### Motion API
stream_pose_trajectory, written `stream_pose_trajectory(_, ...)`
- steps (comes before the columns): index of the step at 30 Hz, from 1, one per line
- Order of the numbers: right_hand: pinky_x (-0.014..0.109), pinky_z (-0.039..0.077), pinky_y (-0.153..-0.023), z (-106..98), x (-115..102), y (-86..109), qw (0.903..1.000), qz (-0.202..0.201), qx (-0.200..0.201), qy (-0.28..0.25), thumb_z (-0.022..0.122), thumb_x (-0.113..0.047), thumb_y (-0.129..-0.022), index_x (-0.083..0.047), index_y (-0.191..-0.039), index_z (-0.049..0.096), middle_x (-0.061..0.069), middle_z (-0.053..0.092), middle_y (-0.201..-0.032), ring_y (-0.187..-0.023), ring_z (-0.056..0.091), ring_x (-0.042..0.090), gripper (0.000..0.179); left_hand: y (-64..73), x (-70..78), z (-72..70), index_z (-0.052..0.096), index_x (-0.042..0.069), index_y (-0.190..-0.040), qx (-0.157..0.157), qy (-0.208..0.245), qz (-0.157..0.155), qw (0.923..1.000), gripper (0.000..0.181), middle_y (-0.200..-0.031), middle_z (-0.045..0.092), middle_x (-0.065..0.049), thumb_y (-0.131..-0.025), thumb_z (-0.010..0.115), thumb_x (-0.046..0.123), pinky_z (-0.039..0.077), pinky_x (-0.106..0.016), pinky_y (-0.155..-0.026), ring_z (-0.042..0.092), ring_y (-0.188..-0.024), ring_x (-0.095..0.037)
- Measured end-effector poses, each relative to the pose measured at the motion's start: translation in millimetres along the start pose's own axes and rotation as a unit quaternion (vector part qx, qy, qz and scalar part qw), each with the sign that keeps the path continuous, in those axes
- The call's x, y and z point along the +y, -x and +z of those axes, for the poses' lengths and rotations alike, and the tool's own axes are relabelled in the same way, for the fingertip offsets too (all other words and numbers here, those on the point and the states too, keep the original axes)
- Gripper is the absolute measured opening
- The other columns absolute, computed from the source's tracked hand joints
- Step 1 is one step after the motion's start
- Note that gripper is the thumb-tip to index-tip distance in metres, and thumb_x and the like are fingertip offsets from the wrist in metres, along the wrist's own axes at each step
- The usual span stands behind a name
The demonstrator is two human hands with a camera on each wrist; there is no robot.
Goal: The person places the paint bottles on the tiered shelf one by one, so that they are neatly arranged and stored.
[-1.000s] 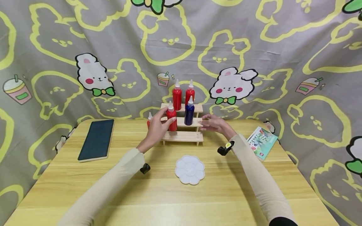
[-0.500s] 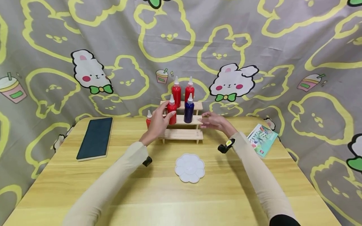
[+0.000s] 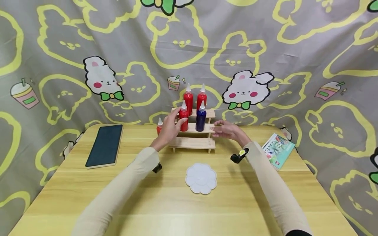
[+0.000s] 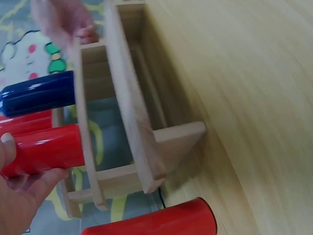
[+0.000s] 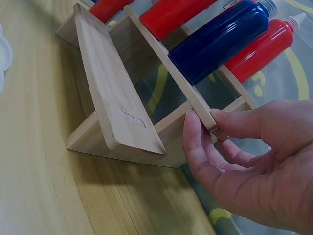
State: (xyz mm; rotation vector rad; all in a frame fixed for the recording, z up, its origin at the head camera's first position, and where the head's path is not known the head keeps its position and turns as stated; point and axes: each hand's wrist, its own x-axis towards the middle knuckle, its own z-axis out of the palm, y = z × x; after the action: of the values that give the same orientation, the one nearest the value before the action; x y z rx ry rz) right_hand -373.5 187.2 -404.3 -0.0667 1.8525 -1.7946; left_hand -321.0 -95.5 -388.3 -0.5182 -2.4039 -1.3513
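My left hand (image 3: 168, 131) grips a red squeeze bottle (image 3: 183, 117) with a white nozzle, upright at the middle step of a three-step wooden rack (image 3: 192, 142). In the left wrist view, that bottle's base (image 4: 68, 147) meets the step's edge. A dark blue bottle (image 3: 200, 120) stands to its right on the same step. Thumb and fingers of my right hand (image 5: 264, 152) pinch the right end of this middle step. Two more bottles, a left red bottle (image 3: 188, 99) and a right red bottle (image 3: 202, 98), occupy the top step.
Left of the rack, partly behind my left hand, another red bottle (image 3: 159, 127) stands on the table (image 3: 177, 209). A white flower-shaped palette (image 3: 201, 178) lies in front. A dark board (image 3: 104, 146) is at the left, a teal booklet (image 3: 278, 150) at the right. Patterned cloth (image 3: 133, 42) hangs behind.
The red bottle in my left hand has risen slightly and gone back, from in front of the middle step to beside the blue bottle. My right hand keeps its pinch on the rack.
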Motion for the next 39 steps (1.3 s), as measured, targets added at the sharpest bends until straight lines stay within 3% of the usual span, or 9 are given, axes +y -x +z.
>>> stream_pose_trajectory(4, 0.025, 0.063, -0.081, -1, -2, -0.3, 1.0000, -0.008, 0.003, -0.002, 0.053, 0.004, -0.105, 0.003, -0.138, 0.029, 0.010, 0.052, -0.098, -0.076, 0.066, 0.017, 0.041, -1.9, -1.3, -0.4, 0.042, 0.004, -0.158, 0.006, -0.013, 0.014, 0.9998, 0.061, -0.153, 0.054, -0.016, -0.103, 0.066, 0.016, 0.053, -0.045, -0.109, 0.061, -0.132, -0.034)
stream_pose_trajectory(11, 0.025, 0.062, -0.085, 0, -7, -1.4, 1.0000, 0.005, 0.000, 0.002, 0.053, 0.003, -0.106, 0.005, -0.144, 0.024, 0.014, 0.049, -0.111, -0.083, 0.069, 0.020, 0.048, -3.8, -1.3, -1.8, 0.042, 0.002, -0.158, 0.012, -0.011, 0.013, 0.9998, 0.062, -0.152, 0.055, -0.017, -0.102, 0.067, 0.013, 0.054, -0.046, -0.107, 0.063, -0.130, -0.036)
stream_pose_trajectory(18, 0.027, 0.063, -0.084, 0, -13, 0.4, 0.9965, -0.011, 0.024, 0.079, 0.054, 0.002, -0.106, 0.007, -0.137, 0.029, 0.014, 0.053, -0.105, -0.078, 0.070, 0.017, 0.040, -8.1, 0.2, 2.7, 0.042, 0.001, -0.158, 0.014, -0.027, 0.012, 0.9995, 0.062, -0.152, 0.055, -0.018, -0.103, 0.067, 0.015, 0.052, -0.043, -0.111, 0.062, -0.132, -0.035)
stream_pose_trajectory(22, 0.028, 0.063, -0.083, 2, -13, -1.3, 0.9960, -0.012, 0.022, 0.086, 0.054, 0.002, -0.106, 0.006, -0.136, 0.030, 0.012, 0.055, -0.101, -0.079, 0.069, 0.018, 0.039, -8.0, -0.4, 2.1, 0.041, 0.001, -0.158, 0.010, -0.027, 0.004, 0.9996, 0.062, -0.152, 0.054, -0.019, -0.103, 0.067, 0.013, 0.053, -0.046, -0.109, 0.063, -0.130, -0.036)
stream_pose_trajectory(31, 0.030, 0.063, -0.086, 10, -13, 3.4, 0.9844, -0.014, 0.020, 0.174, 0.056, 0.001, -0.106, 0.013, -0.136, 0.033, 0.011, 0.053, -0.100, -0.076, 0.068, 0.013, 0.040, -6.0, 5.2, -3.3, 0.046, 0.000, -0.154, -0.013, 0.027, -0.026, 0.9992, 0.057, -0.149, 0.056, -0.020, -0.101, 0.068, 0.008, 0.056, -0.047, -0.104, 0.063, -0.129, -0.039)
stream_pose_trajectory(36, 0.033, 0.062, -0.091, 12, -15, 4.3, 0.9875, -0.008, 0.023, 0.156, 0.056, 0.002, -0.105, 0.011, -0.135, 0.032, 0.010, 0.052, -0.098, -0.078, 0.066, 0.015, 0.039, -7.5, 15.9, -8.8, 0.049, 0.000, -0.152, -0.020, 0.021, -0.047, 0.9985, 0.056, -0.147, 0.058, -0.021, -0.100, 0.069, 0.006, 0.056, -0.049, -0.105, 0.064, -0.129, -0.040)
stream_pose_trajectory(39, 0.030, 0.063, -0.088, 12, -13, 4.7, 0.9897, -0.005, 0.029, 0.140, 0.056, 0.004, -0.104, 0.008, -0.132, 0.032, 0.009, 0.050, -0.097, -0.077, 0.064, 0.015, 0.037, -7.8, 19.2, -8.4, 0.049, 0.000, -0.152, -0.023, 0.014, -0.057, 0.9980, 0.057, -0.148, 0.058, -0.021, -0.100, 0.071, 0.006, 0.056, -0.049, -0.105, 0.064, -0.128, -0.040)
